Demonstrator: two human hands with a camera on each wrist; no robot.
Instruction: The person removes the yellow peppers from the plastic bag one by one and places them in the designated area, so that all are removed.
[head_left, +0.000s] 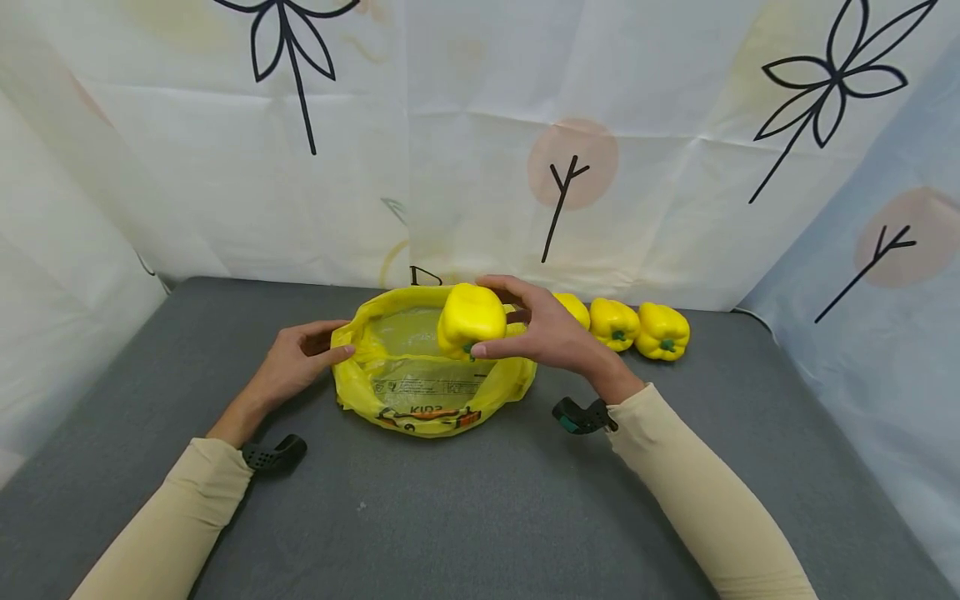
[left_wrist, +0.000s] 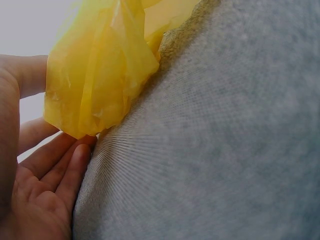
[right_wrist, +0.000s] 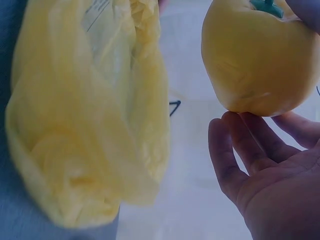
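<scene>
My right hand [head_left: 551, 333] holds a yellow bell pepper [head_left: 471, 317] over the mouth of a yellow plastic bag [head_left: 356, 387]. Thumb and fingertips grip the pepper from opposite sides, its green stem [right_wrist: 267, 7] showing in the right wrist view. The bag stands on the table with its mouth spread wide and printing on its front. At the bag's left rim, my left hand [head_left: 288, 367] pinches the film between thumb and fingers. Creased film [left_wrist: 100, 75] hides some of those fingertips in the left wrist view.
Three more yellow bell peppers [head_left: 613, 323] stand in a row on the grey table [head_left: 480, 517], right of the bag near the back edge. The nearest one is partly behind my right hand. A white printed curtain [head_left: 465, 192] hangs behind the table.
</scene>
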